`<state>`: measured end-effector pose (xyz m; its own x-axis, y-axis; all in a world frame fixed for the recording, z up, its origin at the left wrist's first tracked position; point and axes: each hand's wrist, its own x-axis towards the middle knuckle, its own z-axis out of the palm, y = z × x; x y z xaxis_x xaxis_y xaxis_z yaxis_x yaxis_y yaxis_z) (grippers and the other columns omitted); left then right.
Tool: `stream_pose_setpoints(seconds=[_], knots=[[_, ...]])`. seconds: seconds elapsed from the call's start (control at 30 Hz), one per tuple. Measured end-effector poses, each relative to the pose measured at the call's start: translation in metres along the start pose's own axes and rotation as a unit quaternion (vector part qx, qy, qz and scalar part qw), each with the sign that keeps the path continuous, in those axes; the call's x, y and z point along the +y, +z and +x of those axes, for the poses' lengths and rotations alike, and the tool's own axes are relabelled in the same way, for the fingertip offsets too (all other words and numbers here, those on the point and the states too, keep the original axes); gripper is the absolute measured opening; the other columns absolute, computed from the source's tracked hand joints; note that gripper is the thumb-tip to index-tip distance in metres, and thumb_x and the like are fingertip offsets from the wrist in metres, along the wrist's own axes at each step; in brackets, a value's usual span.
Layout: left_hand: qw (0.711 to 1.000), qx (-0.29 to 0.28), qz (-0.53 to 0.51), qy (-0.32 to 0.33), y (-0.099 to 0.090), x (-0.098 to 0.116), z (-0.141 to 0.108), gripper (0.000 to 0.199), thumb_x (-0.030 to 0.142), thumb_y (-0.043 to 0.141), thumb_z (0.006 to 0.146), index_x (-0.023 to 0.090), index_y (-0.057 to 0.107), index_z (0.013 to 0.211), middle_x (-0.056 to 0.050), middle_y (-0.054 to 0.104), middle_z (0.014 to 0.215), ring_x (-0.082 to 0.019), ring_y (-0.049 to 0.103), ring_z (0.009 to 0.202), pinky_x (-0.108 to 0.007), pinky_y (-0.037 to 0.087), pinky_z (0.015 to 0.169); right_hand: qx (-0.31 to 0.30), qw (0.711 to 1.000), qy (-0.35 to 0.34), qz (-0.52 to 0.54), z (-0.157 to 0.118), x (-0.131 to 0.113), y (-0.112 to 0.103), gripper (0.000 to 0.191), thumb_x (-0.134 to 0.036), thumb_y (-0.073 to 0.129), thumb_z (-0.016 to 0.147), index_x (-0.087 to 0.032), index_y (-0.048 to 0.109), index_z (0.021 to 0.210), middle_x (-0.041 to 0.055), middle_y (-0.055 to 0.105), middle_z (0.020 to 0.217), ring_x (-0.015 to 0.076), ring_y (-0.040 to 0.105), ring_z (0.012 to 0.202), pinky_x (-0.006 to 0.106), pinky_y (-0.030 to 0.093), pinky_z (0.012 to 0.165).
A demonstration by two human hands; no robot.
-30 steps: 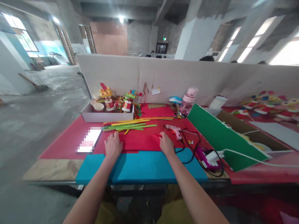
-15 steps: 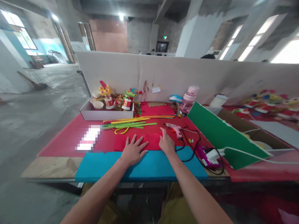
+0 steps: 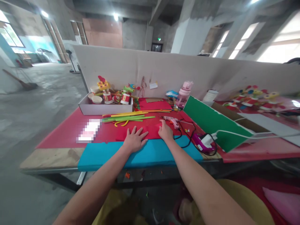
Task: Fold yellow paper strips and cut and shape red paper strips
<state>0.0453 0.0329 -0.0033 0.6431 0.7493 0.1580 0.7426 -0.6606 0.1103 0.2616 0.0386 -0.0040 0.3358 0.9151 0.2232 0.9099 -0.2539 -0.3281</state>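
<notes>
My left hand (image 3: 135, 139) lies flat with its fingers spread, its fingertips on a folded-looking red sheet (image 3: 153, 133). On the right end of that sheet rests my right hand (image 3: 166, 131), index finger stretched forward and the other fingers bent under, partly hidden. Nothing shows held in either hand. Beneath my wrists a blue cloth-like mat (image 3: 150, 153) covers the table's front edge. Just beyond the right hand lies a pink glue gun (image 3: 172, 121). Green and yellow strips (image 3: 133, 118) lie in a loose pile behind the red sheet.
A white box (image 3: 105, 109) at the back left holds paper cups and cup puppets (image 3: 107, 97). To the right, a green panel (image 3: 213, 123) leans by cardboard compartments. A purple power block (image 3: 202, 145) with cables lies before it. A pink bottle (image 3: 184, 92) stands near the white partition (image 3: 112, 65).
The camera view has shifted, so the table appears slightly higher and further left. Both hands stay on the red sheet in nearly the same pose.
</notes>
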Motion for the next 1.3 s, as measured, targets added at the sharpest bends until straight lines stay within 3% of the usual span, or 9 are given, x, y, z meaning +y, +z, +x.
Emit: stream_pose_setpoints(seconds=[0.17,0.63,0.77,0.83,0.9,1.0,1.13,1.3], knots=[[1.0,0.002,-0.009,0.003,0.001,-0.001,0.0,0.056,0.059,0.025,0.092,0.04,0.034,0.144,-0.004,0.033,0.153,-0.04,0.021,0.14,-0.069,0.017,0.104,-0.012,1.0,-0.006,0.006,-0.001,0.0,0.0,0.045,-0.02,0.04,0.091,-0.019,0.036,0.135,0.0144,0.064,0.115,0.0267,0.063,0.1,0.035,0.046,0.079],[1.0,-0.005,-0.01,-0.011,-0.008,0.009,-0.006,0.056,0.06,0.031,0.091,0.038,0.04,0.141,-0.004,0.037,0.15,-0.035,0.025,0.139,-0.061,0.021,0.107,-0.012,1.0,-0.019,0.015,-0.005,0.001,-0.004,0.043,-0.014,0.039,0.088,-0.018,0.042,0.13,0.0144,0.063,0.113,0.027,0.061,0.103,0.036,0.046,0.08],[0.999,-0.008,-0.036,-0.006,-0.019,-0.003,0.0,0.052,0.058,0.024,0.094,0.037,0.049,0.134,-0.003,0.045,0.145,-0.03,0.033,0.136,-0.057,0.025,0.107,-0.043,0.999,-0.029,-0.013,-0.002,0.0,-0.014,0.039,-0.014,0.04,0.09,-0.018,0.046,0.128,0.0139,0.063,0.113,0.0249,0.061,0.102,0.035,0.045,0.083],[0.998,-0.041,-0.054,0.017,-0.03,-0.019,0.011,0.052,0.058,0.023,0.094,0.037,0.054,0.13,-0.003,0.048,0.142,-0.028,0.041,0.131,-0.054,0.031,0.103,-0.009,0.996,-0.07,-0.059,0.0,-0.004,-0.021,0.037,-0.023,0.045,0.091,-0.016,0.049,0.128,0.0182,0.057,0.123,0.0279,0.056,0.11,0.039,0.043,0.09],[0.997,-0.053,-0.051,0.032,-0.042,-0.037,0.026,0.064,0.068,0.041,0.083,0.032,0.047,0.136,-0.007,0.041,0.148,-0.032,0.038,0.132,-0.056,0.031,0.104,0.031,0.984,-0.162,-0.071,0.001,-0.01,-0.027,0.046,-0.04,0.047,0.092,-0.015,0.049,0.131,0.0193,0.05,0.133,0.0306,0.046,0.122,0.044,0.036,0.1],[0.993,-0.092,-0.061,0.046,-0.052,-0.058,0.047,0.09,0.075,0.055,0.069,0.028,0.037,0.144,-0.011,0.038,0.15,-0.035,0.033,0.135,-0.055,0.027,0.107,-0.034,0.948,-0.316,-0.02,-0.002,-0.021,-0.029,0.067,-0.061,0.047,0.087,-0.019,0.043,0.139,0.0137,0.05,0.138,0.0283,0.041,0.129,0.048,0.023,0.111],[0.988,-0.136,-0.059,0.046,-0.052,-0.064,0.058,0.093,0.076,0.059,0.063,0.026,0.044,0.14,-0.011,0.046,0.144,-0.035,0.039,0.132,-0.05,0.029,0.106,-0.084,0.942,-0.324,0.015,-0.004,-0.023,-0.019,0.086,-0.073,0.052,0.075,-0.021,0.04,0.142,0.0149,0.046,0.143,0.0316,0.039,0.132,0.053,0.022,0.111],[0.989,-0.134,-0.027,0.053,-0.054,-0.05,0.043,0.093,0.072,0.065,0.061,0.028,0.042,0.14,-0.013,0.05,0.139,-0.037,0.041,0.129,-0.054,0.028,0.105,-0.082,0.943,-0.323,0.019,-0.002,-0.015,-0.009,0.098,-0.08,0.054,0.067,-0.018,0.04,0.143,0.0172,0.046,0.143,0.0343,0.039,0.131,0.058,0.018,0.111]])
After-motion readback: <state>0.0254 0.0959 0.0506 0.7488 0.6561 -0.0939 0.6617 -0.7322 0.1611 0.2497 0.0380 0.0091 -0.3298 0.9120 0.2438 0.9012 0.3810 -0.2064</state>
